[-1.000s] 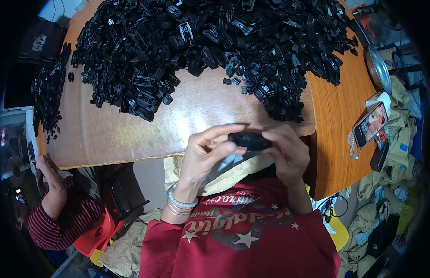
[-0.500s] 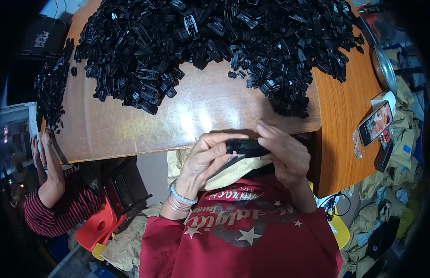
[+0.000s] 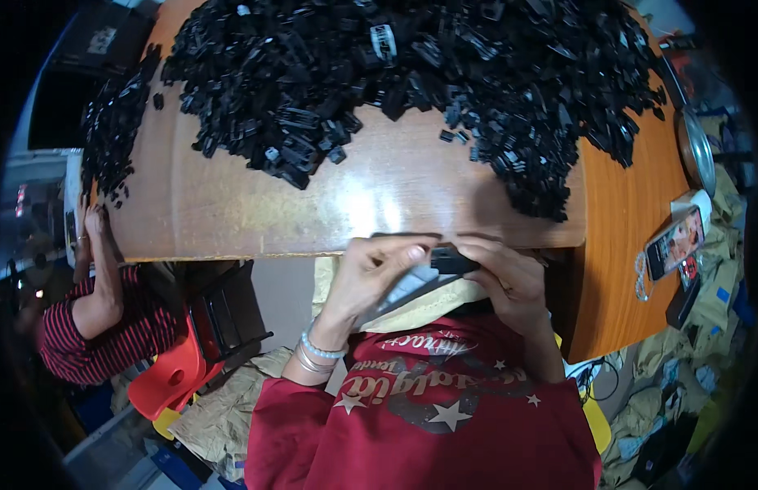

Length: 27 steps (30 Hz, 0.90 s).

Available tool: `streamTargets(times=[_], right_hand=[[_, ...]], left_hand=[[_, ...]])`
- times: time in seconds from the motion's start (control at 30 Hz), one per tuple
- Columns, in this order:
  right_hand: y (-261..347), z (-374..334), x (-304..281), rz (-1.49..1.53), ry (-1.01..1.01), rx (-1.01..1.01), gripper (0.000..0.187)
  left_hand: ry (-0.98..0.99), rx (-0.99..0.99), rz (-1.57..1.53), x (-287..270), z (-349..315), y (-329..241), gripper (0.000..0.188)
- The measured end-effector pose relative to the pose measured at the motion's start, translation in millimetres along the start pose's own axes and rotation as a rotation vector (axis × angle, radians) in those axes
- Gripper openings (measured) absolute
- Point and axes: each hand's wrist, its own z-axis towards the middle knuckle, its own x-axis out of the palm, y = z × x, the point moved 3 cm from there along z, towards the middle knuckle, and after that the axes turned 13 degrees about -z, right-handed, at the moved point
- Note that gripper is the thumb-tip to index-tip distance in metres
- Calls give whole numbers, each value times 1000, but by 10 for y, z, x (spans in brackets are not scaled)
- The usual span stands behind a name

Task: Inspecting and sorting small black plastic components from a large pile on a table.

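Note:
At the near edge of the table, a small black plastic part is held between my two hands, largely covered by fingers. My left hand pinches at its left end, thumb and forefinger close together. Around the right end curl the fingers of my right hand. Below the part, a grey-white flat piece with a dark edge shows beside my left fingers; what it is I cannot make out. A large heap of black plastic parts covers the far side of the table.
On the right, a phone leans on a stand near a beaded strap and a round metal dish. At the left, a co-worker in a striped shirt sits by a smaller black pile. A red chair stands below.
The view has shifted, so the table and heap sit further right. My left fingers have moved along the black part toward the right hand, and less of it shows.

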Motion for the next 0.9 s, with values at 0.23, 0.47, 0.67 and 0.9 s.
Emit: streamTargets(times=[0.23,0.47,0.67,0.9], right_hand=[[-58,-126,11,-128,173,100,23],[-69,-70,142,-117,151,34,20],[-24,185,420,-61,73,-82,13],[-78,336,509,-96,-72,-139,13]], left_hand=[[-677,714,822,-1145,206,-373,81],[-604,708,813,-1214,601,-442,87],[-522,693,847,-751,606,-407,80],[-441,768,808,-296,649,-306,73]])
